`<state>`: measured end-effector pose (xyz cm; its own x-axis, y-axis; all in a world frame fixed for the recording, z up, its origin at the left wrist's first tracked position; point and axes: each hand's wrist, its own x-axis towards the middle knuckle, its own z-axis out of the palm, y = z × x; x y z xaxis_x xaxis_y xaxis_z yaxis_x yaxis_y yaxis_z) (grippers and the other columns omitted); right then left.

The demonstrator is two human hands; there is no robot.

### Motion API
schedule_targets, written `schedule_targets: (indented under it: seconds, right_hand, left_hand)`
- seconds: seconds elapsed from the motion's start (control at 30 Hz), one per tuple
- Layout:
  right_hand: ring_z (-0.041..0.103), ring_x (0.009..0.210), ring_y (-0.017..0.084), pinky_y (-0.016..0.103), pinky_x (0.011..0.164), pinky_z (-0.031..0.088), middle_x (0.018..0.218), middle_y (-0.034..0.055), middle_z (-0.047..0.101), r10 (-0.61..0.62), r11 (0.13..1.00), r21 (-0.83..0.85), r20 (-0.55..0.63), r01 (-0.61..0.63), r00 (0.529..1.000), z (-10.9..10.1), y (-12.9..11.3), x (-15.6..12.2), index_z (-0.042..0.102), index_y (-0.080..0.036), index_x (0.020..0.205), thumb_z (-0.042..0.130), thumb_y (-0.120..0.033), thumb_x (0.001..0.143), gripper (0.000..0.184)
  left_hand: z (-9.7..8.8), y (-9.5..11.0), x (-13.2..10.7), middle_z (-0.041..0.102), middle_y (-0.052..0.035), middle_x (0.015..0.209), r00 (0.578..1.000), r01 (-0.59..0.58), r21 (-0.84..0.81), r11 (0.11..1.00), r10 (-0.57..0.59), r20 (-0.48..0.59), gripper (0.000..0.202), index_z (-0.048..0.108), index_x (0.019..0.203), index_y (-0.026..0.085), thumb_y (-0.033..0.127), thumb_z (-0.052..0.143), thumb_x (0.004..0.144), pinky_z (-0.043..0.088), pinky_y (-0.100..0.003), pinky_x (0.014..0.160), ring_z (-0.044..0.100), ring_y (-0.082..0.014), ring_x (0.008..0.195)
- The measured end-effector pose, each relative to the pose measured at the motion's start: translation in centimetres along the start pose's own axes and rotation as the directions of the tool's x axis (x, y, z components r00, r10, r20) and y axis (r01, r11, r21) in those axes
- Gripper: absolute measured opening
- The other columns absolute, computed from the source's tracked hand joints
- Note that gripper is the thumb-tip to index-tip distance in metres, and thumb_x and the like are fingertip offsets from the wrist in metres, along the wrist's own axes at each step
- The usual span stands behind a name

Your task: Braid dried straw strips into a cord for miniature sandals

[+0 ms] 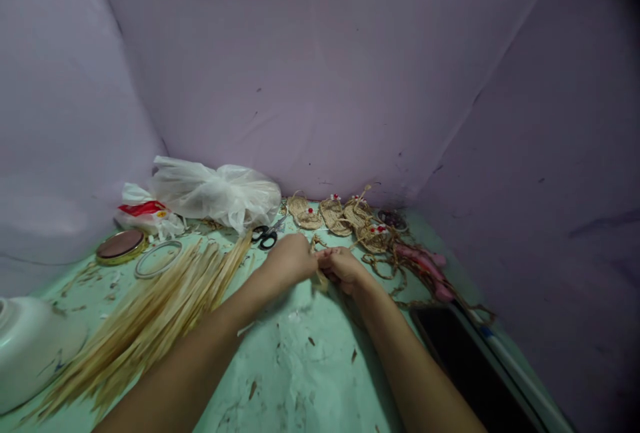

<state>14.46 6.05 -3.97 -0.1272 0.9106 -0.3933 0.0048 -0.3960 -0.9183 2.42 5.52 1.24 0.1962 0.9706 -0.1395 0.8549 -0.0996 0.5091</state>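
My left hand [290, 258] and my right hand [343, 265] meet over the green table [300, 366], both closed in a pinch on a small piece of woven straw [320, 278] between them. The fingers are partly smeared by motion. A long bundle of pale straw stalks [150, 316] lies just left of my left forearm. Several small woven straw sandals [345, 216] with red and white beads lie beyond my hands against the wall.
Black-handled scissors [266, 234] lie behind my left hand. A crumpled clear plastic bag [220, 193] and a red-and-white packet [147, 213] sit at back left, with a round tin lid [120, 245] and a ring [157, 257]. A white pot [30, 346] stands far left; pink cord [425, 270] and a dark tray [465, 360] lie right.
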Motion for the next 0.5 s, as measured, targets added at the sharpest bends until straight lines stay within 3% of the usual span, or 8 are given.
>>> schedule_targets:
  seconds: [0.07, 0.17, 0.3, 0.4, 0.5]
  right_hand:
    - [0.020, 0.031, 0.002, 0.020, 0.035, 0.008, 0.035, -0.0062, 0.041, 0.012, 1.000, -0.005, 0.035, -0.012, 0.999, -0.2, 0.1, 0.1, 0.051, -0.012, 0.052, 0.052, -0.013, 0.050, 0.002]
    - [0.019, 0.031, 0.001, 0.019, 0.035, 0.007, 0.037, -0.0060, 0.042, -0.006, 1.000, 0.001, 0.070, 0.006, 0.998, -0.5, 0.1, 0.2, 0.051, -0.012, 0.053, 0.054, -0.014, 0.049, 0.005]
    - [0.027, 0.032, 0.002, 0.018, 0.035, 0.011, 0.041, -0.0037, 0.048, 0.002, 1.000, 0.019, 0.112, -0.004, 0.994, -0.7, -0.1, 0.0, 0.052, -0.012, 0.055, 0.058, -0.015, 0.049, 0.009]
    - [0.032, 0.035, 0.003, 0.018, 0.036, 0.016, 0.045, -0.0020, 0.052, 0.002, 1.000, -0.019, 0.111, 0.000, 0.994, -0.6, -0.3, 0.0, 0.055, -0.011, 0.056, 0.057, -0.015, 0.052, 0.006]
    - [0.036, 0.039, 0.004, 0.017, 0.039, 0.021, 0.047, -0.0008, 0.054, -0.065, 0.974, -0.213, 0.053, 0.075, 0.996, -0.4, -0.3, 0.1, 0.058, -0.010, 0.055, 0.056, -0.014, 0.053, 0.005]
  left_hand:
    - [-0.5, -0.5, 0.8, 0.056, -0.0054, 0.049, 0.998, 0.056, -0.093, 0.994, -0.058, -0.022, 0.014, 0.061, 0.064, 0.011, 0.018, 0.050, 0.061, 0.036, -0.022, 0.049, 0.053, -0.0144, 0.050]
    - [0.0, -0.8, 1.6, 0.048, -0.0002, 0.038, 0.969, 0.219, -0.362, 0.906, -0.160, 0.186, 0.013, 0.058, 0.066, 0.010, 0.013, 0.046, 0.062, 0.032, -0.020, 0.040, 0.043, -0.0098, 0.034]
    - [1.4, -1.0, 1.9, 0.047, -0.0002, 0.039, 0.915, 0.339, -0.575, 0.744, -0.119, 0.386, 0.012, 0.051, 0.055, 0.010, 0.009, 0.043, 0.064, 0.031, -0.019, 0.037, 0.041, -0.0077, 0.033]
    - [1.6, -1.3, 2.0, 0.046, 0.0005, 0.039, 0.914, 0.334, -0.582, 0.742, -0.104, 0.391, 0.013, 0.050, 0.051, 0.011, 0.009, 0.043, 0.062, 0.029, -0.018, 0.036, 0.040, -0.0066, 0.033]
    - [1.6, -1.4, 2.2, 0.041, 0.0023, 0.034, 0.929, 0.311, -0.450, 0.837, -0.168, 0.329, 0.013, 0.048, 0.047, 0.012, 0.013, 0.047, 0.059, 0.025, -0.019, 0.034, 0.036, -0.0066, 0.031]
